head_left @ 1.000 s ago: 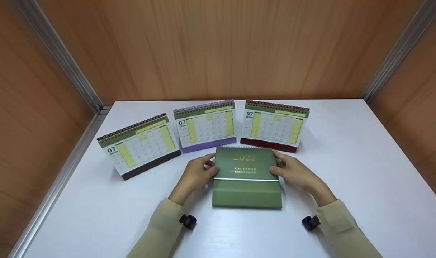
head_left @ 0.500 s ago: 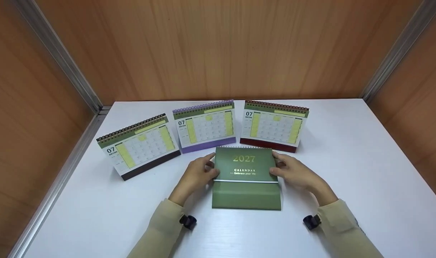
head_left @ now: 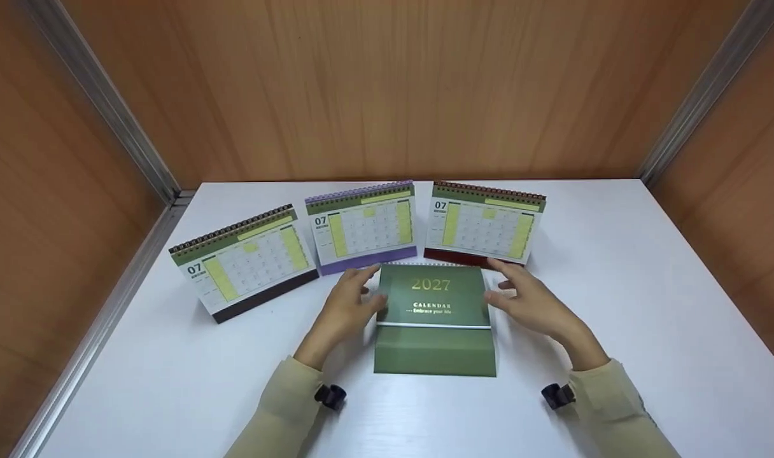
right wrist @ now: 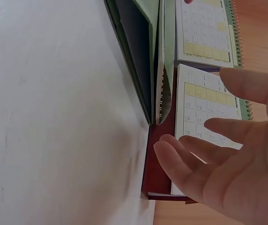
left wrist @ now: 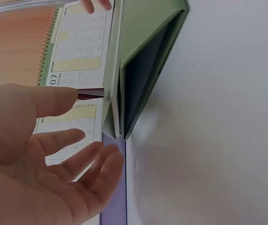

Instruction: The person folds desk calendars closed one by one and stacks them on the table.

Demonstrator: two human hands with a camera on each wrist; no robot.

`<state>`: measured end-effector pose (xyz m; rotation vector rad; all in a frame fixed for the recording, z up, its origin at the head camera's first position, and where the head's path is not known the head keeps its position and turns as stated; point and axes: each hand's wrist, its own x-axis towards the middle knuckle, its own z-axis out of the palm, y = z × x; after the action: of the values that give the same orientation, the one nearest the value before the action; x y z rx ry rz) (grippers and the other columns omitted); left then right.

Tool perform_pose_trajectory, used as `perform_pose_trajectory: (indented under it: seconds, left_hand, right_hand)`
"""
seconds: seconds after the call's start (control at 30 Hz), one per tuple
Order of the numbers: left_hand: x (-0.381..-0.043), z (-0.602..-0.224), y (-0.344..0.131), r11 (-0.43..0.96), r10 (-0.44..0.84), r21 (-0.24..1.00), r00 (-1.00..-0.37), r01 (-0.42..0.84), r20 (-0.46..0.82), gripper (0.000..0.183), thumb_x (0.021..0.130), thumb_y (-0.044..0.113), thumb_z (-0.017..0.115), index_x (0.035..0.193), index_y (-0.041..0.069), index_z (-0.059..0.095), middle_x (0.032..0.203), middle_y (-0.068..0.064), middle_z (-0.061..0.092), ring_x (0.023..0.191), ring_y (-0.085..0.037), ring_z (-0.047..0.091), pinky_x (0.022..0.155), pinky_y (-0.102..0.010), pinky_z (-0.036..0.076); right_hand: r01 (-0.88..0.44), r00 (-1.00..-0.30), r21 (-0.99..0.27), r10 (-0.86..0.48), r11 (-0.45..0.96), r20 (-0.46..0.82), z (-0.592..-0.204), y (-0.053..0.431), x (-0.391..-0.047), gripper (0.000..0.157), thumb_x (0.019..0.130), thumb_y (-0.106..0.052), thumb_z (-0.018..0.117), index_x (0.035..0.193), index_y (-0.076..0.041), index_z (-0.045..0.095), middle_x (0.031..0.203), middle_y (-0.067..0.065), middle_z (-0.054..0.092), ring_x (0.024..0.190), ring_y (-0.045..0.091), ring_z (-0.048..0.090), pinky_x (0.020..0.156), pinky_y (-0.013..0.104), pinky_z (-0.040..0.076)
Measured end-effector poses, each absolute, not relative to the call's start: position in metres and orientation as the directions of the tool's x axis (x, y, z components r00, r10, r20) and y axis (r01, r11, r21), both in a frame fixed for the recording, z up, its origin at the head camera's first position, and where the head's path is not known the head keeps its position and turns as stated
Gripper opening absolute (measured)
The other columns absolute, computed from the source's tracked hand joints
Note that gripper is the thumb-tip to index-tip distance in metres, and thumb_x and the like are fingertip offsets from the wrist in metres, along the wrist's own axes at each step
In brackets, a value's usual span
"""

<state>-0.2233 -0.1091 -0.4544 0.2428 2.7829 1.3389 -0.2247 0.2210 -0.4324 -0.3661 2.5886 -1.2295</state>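
A green desk calendar with "2027" in gold on its cover lies low and partly folded at the middle of the table. My left hand is at its left edge, fingers spread; the left wrist view shows a gap between thumb and fingers with nothing gripped. On the other side my right hand is held just off the right edge, its fingers relaxed and apart, the palm bare in the right wrist view. From the side, the calendar's folded base forms a narrow wedge.
Behind stand three calendars showing month 07: one with a black base at left, one with a purple base in the middle, one with a dark red base at right. Wooden panels enclose the white table.
My right hand has let go of the green calendar's right edge and moved slightly to the right. My left hand has loosened at the left edge. The calendar stays in place.
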Motion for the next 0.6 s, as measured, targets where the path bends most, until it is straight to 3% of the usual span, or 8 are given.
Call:
perform_pose_trajectory:
  seconds: [0.13,0.23,0.37,0.6]
  left_hand:
    - [-0.222,-0.45,-0.108,0.626,0.17,0.76,-0.982,0.174,0.085,0.058,0.092,0.023,0.067,0.146,0.018,0.047,0.136,-0.009,0.05,0.126,-0.03,0.048,0.105,-0.047,0.041]
    - [-0.222,-0.447,-0.106,0.655,0.189,0.729,-0.977,0.2,0.097,0.059,0.093,0.025,0.067,0.147,0.021,0.045,0.142,-0.006,0.047,0.135,-0.028,0.04,0.111,-0.048,0.034]
    - [-0.224,-0.442,-0.103,0.713,0.217,0.653,-0.966,0.255,0.14,0.061,0.093,0.027,0.066,0.149,0.019,0.042,0.15,-0.008,0.041,0.14,-0.03,0.034,0.113,-0.053,0.027]
    - [-0.229,-0.439,-0.094,0.816,0.261,0.484,-0.949,0.315,0.178,0.067,0.095,0.039,0.062,0.152,0.019,0.035,0.158,-0.007,0.029,0.145,-0.028,0.025,0.115,-0.06,0.012]
  right_hand:
    - [-0.191,-0.936,-0.745,-0.347,0.639,-0.058,-0.429,0.216,-0.224,0.067,0.098,-0.03,0.06,0.155,-0.014,0.028,0.156,0.015,0.03,0.133,0.043,0.041,0.103,0.056,0.042]
    - [-0.245,-0.935,-0.695,-0.355,0.676,-0.015,-0.426,0.212,-0.226,0.068,0.098,-0.034,0.059,0.154,-0.011,0.029,0.155,0.015,0.031,0.138,0.04,0.036,0.108,0.059,0.035]
    - [-0.294,-0.931,-0.634,-0.365,0.715,0.02,-0.423,0.204,-0.226,0.072,0.099,-0.045,0.053,0.155,-0.01,0.026,0.157,0.015,0.028,0.144,0.036,0.026,0.112,0.062,0.026]
    - [-0.366,-0.923,-0.468,-0.377,0.804,0.075,-0.423,0.188,-0.221,0.075,0.098,-0.059,0.039,0.156,-0.014,0.023,0.159,0.014,0.024,0.146,0.035,0.021,0.114,0.059,0.023]
